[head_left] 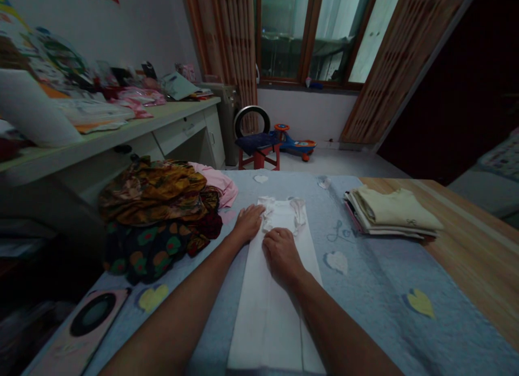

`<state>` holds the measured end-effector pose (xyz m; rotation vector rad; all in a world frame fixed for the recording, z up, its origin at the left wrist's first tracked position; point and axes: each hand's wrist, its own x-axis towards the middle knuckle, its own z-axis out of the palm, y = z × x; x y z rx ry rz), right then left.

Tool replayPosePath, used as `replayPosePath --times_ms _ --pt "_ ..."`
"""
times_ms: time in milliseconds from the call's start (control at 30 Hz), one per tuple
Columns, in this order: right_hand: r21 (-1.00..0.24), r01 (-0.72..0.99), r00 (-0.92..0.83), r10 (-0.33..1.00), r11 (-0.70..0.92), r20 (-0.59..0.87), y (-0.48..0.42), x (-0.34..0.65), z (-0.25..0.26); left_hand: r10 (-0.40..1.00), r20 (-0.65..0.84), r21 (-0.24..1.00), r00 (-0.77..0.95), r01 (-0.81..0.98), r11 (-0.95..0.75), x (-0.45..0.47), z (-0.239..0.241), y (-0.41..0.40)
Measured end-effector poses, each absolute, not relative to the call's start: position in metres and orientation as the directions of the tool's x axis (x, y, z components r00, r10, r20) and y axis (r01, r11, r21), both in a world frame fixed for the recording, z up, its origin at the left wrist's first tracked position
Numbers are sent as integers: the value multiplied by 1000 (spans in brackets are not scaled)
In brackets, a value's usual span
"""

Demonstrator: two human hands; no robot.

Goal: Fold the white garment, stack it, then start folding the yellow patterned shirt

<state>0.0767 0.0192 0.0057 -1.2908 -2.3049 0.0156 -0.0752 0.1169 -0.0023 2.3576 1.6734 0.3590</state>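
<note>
Head view: the white garment (263, 327) lies along six to twelve o'clock; my left hand (248, 225) touches its ruffled end (299, 206) at ten, my right hand (280, 253), nearer its middle, rests atop. They're apart; whether either pinches, I can't tell.

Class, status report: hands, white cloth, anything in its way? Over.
Left hand at far end of white cloth; right hand curled on it. Crumpled far end, rest flat. Clothes heap left, folded stack right, both clear.
</note>
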Motion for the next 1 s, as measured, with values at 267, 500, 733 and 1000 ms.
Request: replayPosePath --times_ms 267,500,733,1000 --pt "-206 769 -501 770 606 394 20 75 7 949 216 216 229 937 -275 -56 12 135" --pt "-224 768 -501 780 600 374 20 73 8 902 290 208 320 899 -386 -55 -2 141" --pt "-231 792 -486 813 565 321 19 71 11 893 279 299 354 852 -431 -59 -7 145" --pt "-276 781 -457 815 560 356 18 69 10 892 222 230 393 868 -439 -59 -11 149"
